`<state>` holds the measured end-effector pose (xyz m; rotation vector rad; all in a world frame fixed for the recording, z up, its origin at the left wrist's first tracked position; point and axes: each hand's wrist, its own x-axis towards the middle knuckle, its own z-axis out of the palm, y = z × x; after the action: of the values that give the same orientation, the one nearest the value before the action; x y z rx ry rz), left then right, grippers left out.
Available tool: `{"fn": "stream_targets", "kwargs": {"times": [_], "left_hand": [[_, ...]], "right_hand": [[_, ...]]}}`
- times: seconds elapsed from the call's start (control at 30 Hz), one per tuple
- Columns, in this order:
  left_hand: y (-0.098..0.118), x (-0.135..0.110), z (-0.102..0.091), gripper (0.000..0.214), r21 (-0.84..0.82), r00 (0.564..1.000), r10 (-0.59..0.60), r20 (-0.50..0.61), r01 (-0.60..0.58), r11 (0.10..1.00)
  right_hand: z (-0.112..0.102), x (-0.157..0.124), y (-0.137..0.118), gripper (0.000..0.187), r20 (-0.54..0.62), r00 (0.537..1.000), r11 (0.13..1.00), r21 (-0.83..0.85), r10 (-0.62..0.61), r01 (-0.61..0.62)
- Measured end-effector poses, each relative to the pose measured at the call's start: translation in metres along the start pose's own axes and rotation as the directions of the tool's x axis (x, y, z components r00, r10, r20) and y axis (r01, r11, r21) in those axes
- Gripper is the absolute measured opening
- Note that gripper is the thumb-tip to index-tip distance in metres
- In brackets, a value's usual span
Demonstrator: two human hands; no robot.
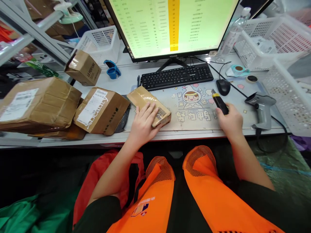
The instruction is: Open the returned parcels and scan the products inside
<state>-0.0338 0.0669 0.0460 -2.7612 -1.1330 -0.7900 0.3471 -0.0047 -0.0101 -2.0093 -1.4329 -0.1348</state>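
A small flat cardboard parcel (pixel 145 97), sealed with shiny tape and bearing a barcode label near its right end, lies at an angle on the desk mat. My left hand (pixel 145 121) rests on its near side, fingers stretched over the top and thumb along the near edge. Over the right part of the mat, my right hand (pixel 229 120) is closed around a black and yellow utility knife (pixel 220 104). The knife's tip points up and away, apart from the parcel. To the left of the parcel stands a brown box (pixel 104 110) with a white label.
A larger taped carton (pixel 46 103) and a small box (pixel 86 68) stand at left. Behind the mat (pixel 194 124) are a keyboard (pixel 177 76) and a monitor (pixel 175 29). At right lie a mouse (pixel 223 86), a barcode scanner (pixel 263 110) and white baskets (pixel 286 94).
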Motion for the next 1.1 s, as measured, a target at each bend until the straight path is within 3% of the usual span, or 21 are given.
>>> {"fn": "stream_targets", "kwargs": {"times": [0.03,0.1,0.23,0.37,0.63,0.93,1.03,1.1], "left_hand": [[0.000,0.000,0.000,0.061,-0.001,1.000,0.002,0.002,-0.002,1.000],[-0.001,0.002,0.001,0.065,-0.007,1.000,0.020,0.011,-0.020,1.000],[-0.006,0.009,0.008,0.078,-0.002,0.999,0.043,0.007,-0.043,0.999],[-0.010,0.009,0.014,0.080,0.019,0.998,0.050,-0.028,-0.050,0.999],[-0.009,0.008,0.014,0.079,0.025,0.998,0.051,-0.034,-0.050,0.998],[-0.004,0.006,0.018,0.064,0.069,0.996,0.053,-0.073,-0.048,0.996],[-0.003,0.005,0.018,0.065,0.069,0.999,0.025,-0.031,-0.023,0.997],[-0.009,0.000,0.014,0.065,0.045,0.999,0.028,-0.040,-0.026,0.999]], "right_hand": [[-0.002,-0.002,0.006,0.054,0.000,1.000,1.000,0.015,0.008,-0.008],[-0.007,-0.018,-0.002,0.052,0.056,0.990,0.985,0.121,-0.129,0.122],[-0.012,-0.060,-0.059,0.044,0.101,0.871,0.838,0.344,-0.481,0.423],[-0.004,-0.067,-0.091,0.043,0.076,0.813,0.774,0.368,-0.577,0.515],[0.008,-0.061,-0.092,0.043,0.030,0.816,0.772,0.346,-0.578,0.534],[0.017,-0.062,-0.091,0.044,-0.048,0.831,0.803,0.232,-0.555,0.549],[0.022,-0.050,-0.072,0.047,-0.011,0.887,0.869,0.194,-0.462,0.455],[0.022,-0.037,-0.046,0.050,-0.027,0.961,0.952,0.134,-0.274,0.275]]}}
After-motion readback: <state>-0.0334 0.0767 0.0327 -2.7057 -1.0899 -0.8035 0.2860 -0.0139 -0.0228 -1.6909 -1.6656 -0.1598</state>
